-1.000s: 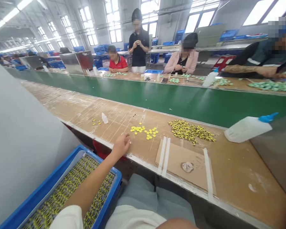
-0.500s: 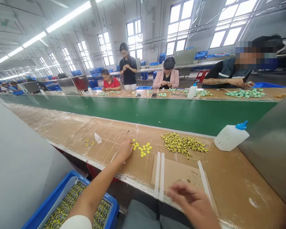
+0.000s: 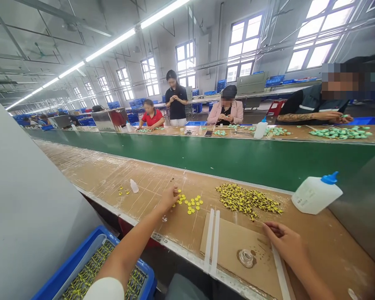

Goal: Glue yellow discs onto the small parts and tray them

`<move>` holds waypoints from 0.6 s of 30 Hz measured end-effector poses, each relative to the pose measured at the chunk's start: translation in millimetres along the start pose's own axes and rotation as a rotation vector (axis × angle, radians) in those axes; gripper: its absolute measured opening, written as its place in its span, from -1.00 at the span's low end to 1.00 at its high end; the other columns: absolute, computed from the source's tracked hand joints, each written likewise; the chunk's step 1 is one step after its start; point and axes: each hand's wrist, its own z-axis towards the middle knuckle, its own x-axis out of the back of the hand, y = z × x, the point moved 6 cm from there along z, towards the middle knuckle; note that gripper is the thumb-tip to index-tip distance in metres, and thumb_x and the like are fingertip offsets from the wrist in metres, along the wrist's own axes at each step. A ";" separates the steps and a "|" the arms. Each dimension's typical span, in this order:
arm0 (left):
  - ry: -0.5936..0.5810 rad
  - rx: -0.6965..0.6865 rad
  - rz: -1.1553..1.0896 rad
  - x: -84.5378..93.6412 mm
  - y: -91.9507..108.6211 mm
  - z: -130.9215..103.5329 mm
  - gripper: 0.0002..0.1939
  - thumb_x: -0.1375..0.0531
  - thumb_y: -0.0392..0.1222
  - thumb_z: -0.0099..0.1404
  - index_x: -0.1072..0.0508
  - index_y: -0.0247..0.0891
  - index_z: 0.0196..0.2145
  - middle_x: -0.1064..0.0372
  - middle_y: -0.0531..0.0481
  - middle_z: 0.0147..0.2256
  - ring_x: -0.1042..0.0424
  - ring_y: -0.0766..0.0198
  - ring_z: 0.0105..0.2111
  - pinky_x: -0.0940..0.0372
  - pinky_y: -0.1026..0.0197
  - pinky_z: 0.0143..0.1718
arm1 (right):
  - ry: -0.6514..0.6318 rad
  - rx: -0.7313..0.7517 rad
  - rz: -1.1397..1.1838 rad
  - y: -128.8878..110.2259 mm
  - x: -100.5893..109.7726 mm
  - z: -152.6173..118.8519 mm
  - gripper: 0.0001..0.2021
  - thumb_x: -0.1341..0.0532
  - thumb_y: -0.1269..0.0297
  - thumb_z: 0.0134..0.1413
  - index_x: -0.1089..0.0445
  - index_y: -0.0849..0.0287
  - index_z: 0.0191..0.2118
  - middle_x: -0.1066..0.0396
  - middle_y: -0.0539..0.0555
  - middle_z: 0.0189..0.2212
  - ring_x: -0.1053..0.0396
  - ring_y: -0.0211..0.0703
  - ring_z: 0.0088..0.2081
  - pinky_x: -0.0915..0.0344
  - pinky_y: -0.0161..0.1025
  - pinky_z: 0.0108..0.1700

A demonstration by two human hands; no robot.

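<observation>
My left hand (image 3: 169,199) is closed at the left edge of a loose group of flat yellow discs (image 3: 191,203). Whatever its fingertips pinch, if anything, is hidden. At the right, my right hand (image 3: 284,238) has thumb and forefinger pressed together on a thin stick (image 3: 259,222), whose tip points towards the heap of small yellow-and-dark pieces (image 3: 246,199). Beneath and left of that hand lies a cardboard sheet (image 3: 228,239) with white strips along its sides. A small round clear dish or blob (image 3: 246,258) sits on the cardboard among dark specks.
A white bottle with a blue cap (image 3: 315,194) stands at the right. Left lie a small white bottle (image 3: 134,186) and a few yellow pieces (image 3: 123,191). Below is a blue crate (image 3: 150,275) of yellow-and-dark parts. Beyond the green belt (image 3: 206,156), several people work.
My right hand has moved up and right off the cardboard towards the heap, uncovering the round clear thing. My left hand stays by the discs, its fingers slightly raised. The view has tilted upward.
</observation>
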 end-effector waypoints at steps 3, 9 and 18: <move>0.029 0.016 -0.044 7.8 15.2 1.1 -0.74 -0.24 -0.10 0.41 -0.47 -0.33 -0.06 -0.49 -0.06 -0.18 -0.51 0.24 -0.27 -0.48 0.07 -0.20 | -0.051 -0.022 -0.015 -3.8 -9.6 14.4 -0.58 -0.20 -0.18 -0.17 -0.58 0.07 -0.44 -0.54 0.15 -0.48 -0.54 0.24 -0.41 -0.41 -0.01 -0.45; 0.082 -0.130 -0.227 30.7 108.5 -38.5 -0.61 -0.41 -0.13 0.18 -0.49 -0.33 -0.08 -0.57 -0.16 -0.22 -0.56 0.18 -0.27 -0.49 0.02 -0.09 | 0.090 -0.047 -0.062 -12.5 -11.6 14.5 -0.47 -0.07 -0.15 0.03 -0.55 0.19 -0.20 -0.54 0.20 -0.41 -0.52 0.13 -0.37 -0.40 -0.07 -0.32; 0.250 -0.469 -0.450 106.7 155.7 -247.6 -0.30 -0.46 0.02 -0.24 -0.46 0.66 -0.11 -0.56 0.19 -0.52 -0.55 -0.07 -0.38 -0.41 -0.14 -0.56 | 0.091 0.031 -0.134 -2.8 -17.9 2.1 -0.59 -0.09 0.13 0.18 -0.48 0.26 -0.01 -0.56 0.20 -0.25 -0.53 0.02 -0.27 -0.44 -0.14 -0.14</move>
